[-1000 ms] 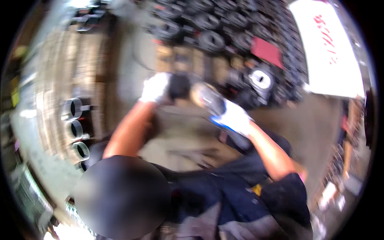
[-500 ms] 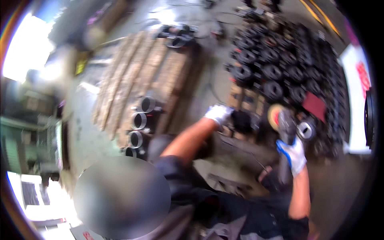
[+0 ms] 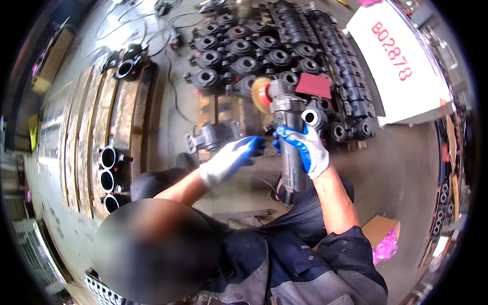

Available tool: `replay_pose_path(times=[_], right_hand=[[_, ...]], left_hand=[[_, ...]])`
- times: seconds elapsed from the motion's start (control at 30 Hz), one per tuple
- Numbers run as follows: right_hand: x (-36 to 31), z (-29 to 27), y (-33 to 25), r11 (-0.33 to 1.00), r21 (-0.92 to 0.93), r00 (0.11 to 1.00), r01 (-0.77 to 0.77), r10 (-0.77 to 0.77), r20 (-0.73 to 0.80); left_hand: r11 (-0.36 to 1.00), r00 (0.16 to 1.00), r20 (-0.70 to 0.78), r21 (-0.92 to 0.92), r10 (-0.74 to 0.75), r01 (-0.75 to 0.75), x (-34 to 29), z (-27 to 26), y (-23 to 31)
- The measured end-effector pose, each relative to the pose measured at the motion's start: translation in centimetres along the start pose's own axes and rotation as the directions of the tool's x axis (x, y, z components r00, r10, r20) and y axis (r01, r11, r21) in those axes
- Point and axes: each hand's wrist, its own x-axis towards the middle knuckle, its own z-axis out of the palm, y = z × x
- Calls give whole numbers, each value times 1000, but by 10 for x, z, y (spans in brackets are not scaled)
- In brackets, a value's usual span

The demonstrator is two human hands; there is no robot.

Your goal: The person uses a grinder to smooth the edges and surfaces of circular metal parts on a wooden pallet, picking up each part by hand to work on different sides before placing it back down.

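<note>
My right hand (image 3: 307, 147), in a white glove with blue palm coating, is wrapped round the body of an angle grinder (image 3: 290, 122). The grinder stands nearly upright in view, its tan sanding disc (image 3: 262, 95) with a red centre facing left. Beside it, my gloved left hand (image 3: 231, 157) reaches toward the grinder's body, fingers stretched out and slightly blurred, nothing visible in them. Just beyond the left hand is a dark metal casting (image 3: 212, 136) with a bolt-hole lug at its side, partly covered by that hand. A cord (image 3: 288, 198) comes from the grinder's lower end.
Rows of black ring-shaped castings (image 3: 241, 47) fill a pallet ahead, with a red abrasive sheet (image 3: 313, 85) lying on them. At left, a wooden pallet (image 3: 104, 112) carries several pipe-like castings (image 3: 108, 157). A white box (image 3: 396, 56) stands at right, a cardboard box (image 3: 378, 231) near my right elbow.
The view has swung right and steadied, so the pallets sit further left. My left hand has come away from the dark casting toward the grinder. My right hand still grips the grinder.
</note>
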Motion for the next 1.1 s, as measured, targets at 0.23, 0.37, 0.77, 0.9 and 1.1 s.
replay_pose_path(times=[0.23, 0.37, 0.77, 0.9, 1.1], right_hand=[[3, 22, 14, 998, -69, 997, 2, 3, 73], [9, 13, 25, 998, 48, 998, -50, 49, 38], [14, 22, 26, 993, 110, 999, -50, 48, 26], [16, 35, 23, 996, 87, 998, -6, 1, 55], [13, 47, 20, 995, 99, 1000, -2, 1, 9]], left_hand=[[757, 979, -43, -641, -201, 128, 60, 37, -15], [713, 981, -191, -689, -9, -128, 74, 43, -21], [710, 936, -343, -640, 78, -294, 70, 46, -16], [727, 934, -334, -610, 124, -315, 60, 41, -10], [670, 930, -321, -653, 176, -352, 62, 40, -9]])
